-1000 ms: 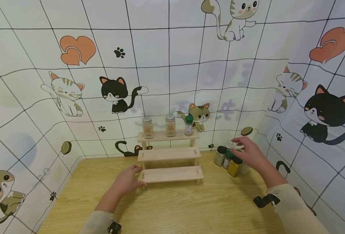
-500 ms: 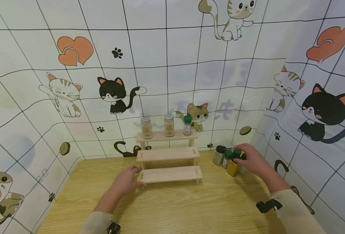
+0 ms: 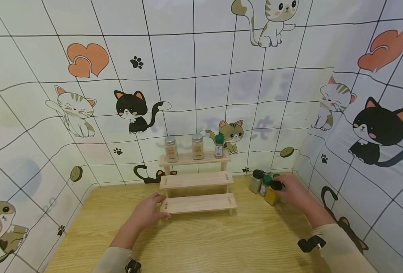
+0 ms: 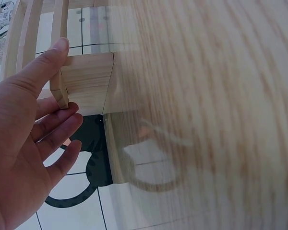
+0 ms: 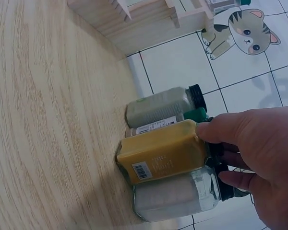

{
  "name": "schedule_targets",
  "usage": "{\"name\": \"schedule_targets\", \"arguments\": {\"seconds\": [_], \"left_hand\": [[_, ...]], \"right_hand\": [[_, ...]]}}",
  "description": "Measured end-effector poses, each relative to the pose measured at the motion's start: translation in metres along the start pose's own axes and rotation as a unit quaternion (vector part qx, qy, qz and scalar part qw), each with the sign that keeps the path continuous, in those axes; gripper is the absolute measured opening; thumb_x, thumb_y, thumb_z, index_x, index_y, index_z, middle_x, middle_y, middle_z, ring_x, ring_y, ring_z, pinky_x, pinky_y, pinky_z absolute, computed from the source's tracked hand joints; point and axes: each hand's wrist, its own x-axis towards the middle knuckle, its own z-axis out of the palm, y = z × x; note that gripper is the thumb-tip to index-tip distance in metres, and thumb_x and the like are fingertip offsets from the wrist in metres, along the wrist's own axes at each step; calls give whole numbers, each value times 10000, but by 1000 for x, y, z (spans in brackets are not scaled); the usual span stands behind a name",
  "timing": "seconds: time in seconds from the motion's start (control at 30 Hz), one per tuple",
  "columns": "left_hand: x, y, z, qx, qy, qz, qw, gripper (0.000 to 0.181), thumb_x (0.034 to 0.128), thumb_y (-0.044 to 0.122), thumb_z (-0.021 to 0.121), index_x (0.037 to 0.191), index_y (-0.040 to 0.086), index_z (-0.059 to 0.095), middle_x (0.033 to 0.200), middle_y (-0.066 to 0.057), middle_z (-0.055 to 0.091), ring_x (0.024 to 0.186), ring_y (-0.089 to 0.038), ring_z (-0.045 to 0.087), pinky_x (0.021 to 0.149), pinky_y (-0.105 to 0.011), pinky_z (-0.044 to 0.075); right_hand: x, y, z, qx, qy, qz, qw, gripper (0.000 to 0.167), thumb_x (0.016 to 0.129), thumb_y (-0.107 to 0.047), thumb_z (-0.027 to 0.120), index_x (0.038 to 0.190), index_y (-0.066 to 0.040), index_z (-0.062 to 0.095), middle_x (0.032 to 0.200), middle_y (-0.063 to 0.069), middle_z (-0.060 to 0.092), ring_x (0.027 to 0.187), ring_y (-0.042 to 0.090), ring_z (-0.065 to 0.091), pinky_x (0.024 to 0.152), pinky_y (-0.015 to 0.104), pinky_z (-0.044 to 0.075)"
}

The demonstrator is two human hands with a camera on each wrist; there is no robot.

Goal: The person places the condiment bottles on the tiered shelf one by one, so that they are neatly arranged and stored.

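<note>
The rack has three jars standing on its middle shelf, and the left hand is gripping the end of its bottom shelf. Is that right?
Not quite: the middle shelf is wrong. The head view shows the three jars standing on the top shelf. The left hand is gripping the end of the bottom shelf.

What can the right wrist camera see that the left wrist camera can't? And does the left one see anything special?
Only the right wrist view shows the yellow jar, with the right grip touching it, plus the whitish jar and the grey-green jar beside it.

Only the left wrist view shows the left grip, pinching the end of the wooden rack, and part of a black cat picture.

Both show the table, some of that rack and the tiled wall.
</note>
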Motion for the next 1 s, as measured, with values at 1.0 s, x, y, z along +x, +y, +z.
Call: {"name": "schedule_targets", "arguments": {"seconds": [1.0], "left_hand": [[-2,5,-2,-18,10,-51,10000,741,868,418,966,1438,26,702,1399,-173,661,1240,-413,689,1020,-607,576]], "right_hand": [[22,-59,-4,552,1507,-630,9850,342,970,-132,868,1295,-52,800,1138,55,648,895,251,613,716,432,549]]}}
